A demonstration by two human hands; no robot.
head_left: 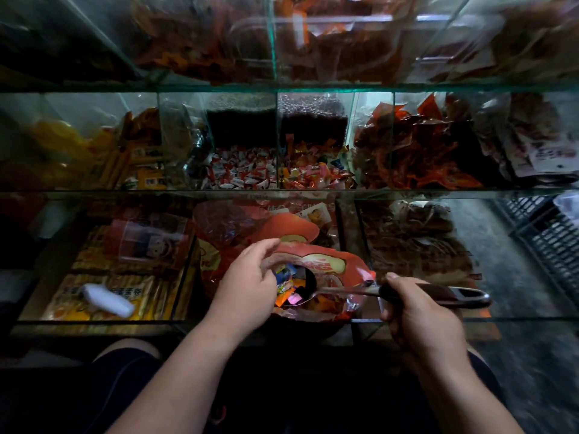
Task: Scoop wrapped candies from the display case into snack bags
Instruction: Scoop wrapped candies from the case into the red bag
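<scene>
Bag: red snack bag (316, 261), lower centre of frame, mouth open, in front of the bottom row of the display case (313, 193).
Left hand: left hand (250, 277) has its fingers curled over the bag's left rim, pulling the mouth wide.
Right hand: right hand (416, 311) is wrapped firmly round the dark handle of the scoop (344, 291), whose bowl is inside the bag mouth.
Candies: wrapped candies (288, 289) sit at the scoop bowl inside the bag. More stock is in the candy bins (244, 173), centre of frame.
Risk, spill: tipping too near the rim would likely drop candies outside the bag.
Risk, collapse: if the thin rim slips from the left hand, the mouth folds shut.
Risk, tear: the scoop shaft crosses the bag's right edge and may snag the film.
</scene>
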